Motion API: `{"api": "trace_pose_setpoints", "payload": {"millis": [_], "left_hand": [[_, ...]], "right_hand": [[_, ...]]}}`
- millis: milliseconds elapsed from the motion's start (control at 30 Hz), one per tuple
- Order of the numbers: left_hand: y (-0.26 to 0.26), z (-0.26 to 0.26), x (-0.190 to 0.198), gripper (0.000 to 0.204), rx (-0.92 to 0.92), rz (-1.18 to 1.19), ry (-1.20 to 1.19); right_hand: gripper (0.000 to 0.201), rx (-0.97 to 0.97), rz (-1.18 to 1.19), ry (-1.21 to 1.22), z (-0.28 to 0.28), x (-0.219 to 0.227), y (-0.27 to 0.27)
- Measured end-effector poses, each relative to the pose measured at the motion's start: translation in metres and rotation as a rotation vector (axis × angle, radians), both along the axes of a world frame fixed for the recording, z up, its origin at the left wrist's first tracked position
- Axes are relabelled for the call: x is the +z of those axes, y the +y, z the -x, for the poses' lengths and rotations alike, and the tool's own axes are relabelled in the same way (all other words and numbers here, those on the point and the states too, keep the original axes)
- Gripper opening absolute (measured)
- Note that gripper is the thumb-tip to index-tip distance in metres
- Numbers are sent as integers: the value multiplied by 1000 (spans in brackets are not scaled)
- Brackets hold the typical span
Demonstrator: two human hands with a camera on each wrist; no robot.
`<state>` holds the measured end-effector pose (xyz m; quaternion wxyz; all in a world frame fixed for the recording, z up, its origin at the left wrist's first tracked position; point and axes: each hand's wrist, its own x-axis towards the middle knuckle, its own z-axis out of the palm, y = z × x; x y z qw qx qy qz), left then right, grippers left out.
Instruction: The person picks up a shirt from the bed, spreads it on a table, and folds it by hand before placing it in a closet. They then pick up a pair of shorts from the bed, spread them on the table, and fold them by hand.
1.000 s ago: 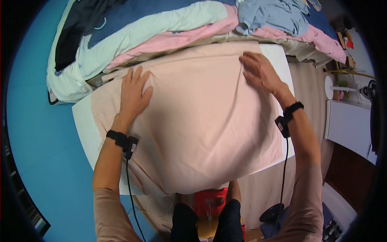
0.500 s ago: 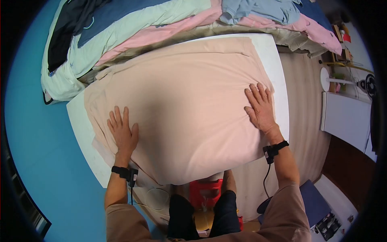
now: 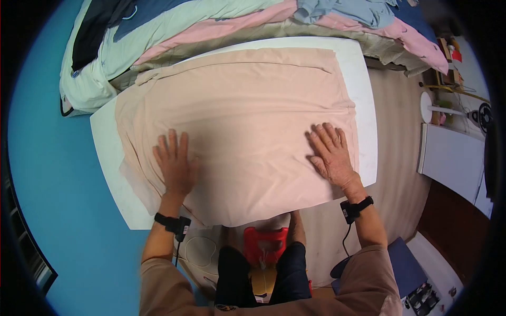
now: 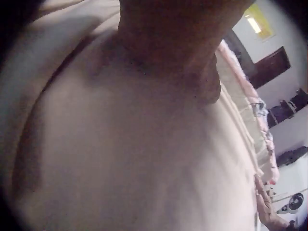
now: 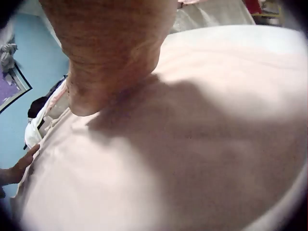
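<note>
A pale pink cloth (image 3: 247, 131) lies spread over a white board (image 3: 365, 105), with soft wrinkles across its middle and a long fold line near its far edge. On its left part the left hand (image 3: 178, 164) rests with fingers spread and straight. The right hand (image 3: 332, 155) lies on the cloth near its right edge, fingers extended and slightly apart. Neither hand grips anything. Both wrist views show the cloth (image 4: 144, 159) close up under the heel of the hand; the fingertips of the near hand are hidden there.
Beyond the board is a bed with a mint quilt (image 3: 174, 31), a pink sheet (image 3: 411, 42) and a light blue garment (image 3: 353, 11). Below the near edge stands a red stool (image 3: 265, 245) between the person's legs. A white fan (image 3: 426, 108) is at the right.
Both hands have moved from the cloth's far part toward the near edge; the right hand's bent fingers have straightened. Lately the left hand shifted slightly right. The cloth's far part lies flatter.
</note>
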<state>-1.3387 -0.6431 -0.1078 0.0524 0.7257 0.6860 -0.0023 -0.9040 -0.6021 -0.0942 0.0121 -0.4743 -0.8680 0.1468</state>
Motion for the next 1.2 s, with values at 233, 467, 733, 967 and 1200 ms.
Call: {"api": "trace_pose_setpoints", "payload": {"millis": [233,467,733,967,1200], "left_hand": [[-12,19,-27,76,-25,-8,-58],[-26,22,-22,71,-62,-114,-148],[-224,-14,22,75,688,-133,-566],[-313,-4,-72,72,1351,113,-1273],[-291,-6,-96,22,396,195,-990]], "right_hand": [[64,-177,-75,-108,-55,-19,-9],[55,-321,-72,-120,-75,-5,-38],[70,-438,110,7,-75,21,-141],[80,-529,49,-64,-81,-1,-149],[36,-448,4,80,-120,-13,-145]]}}
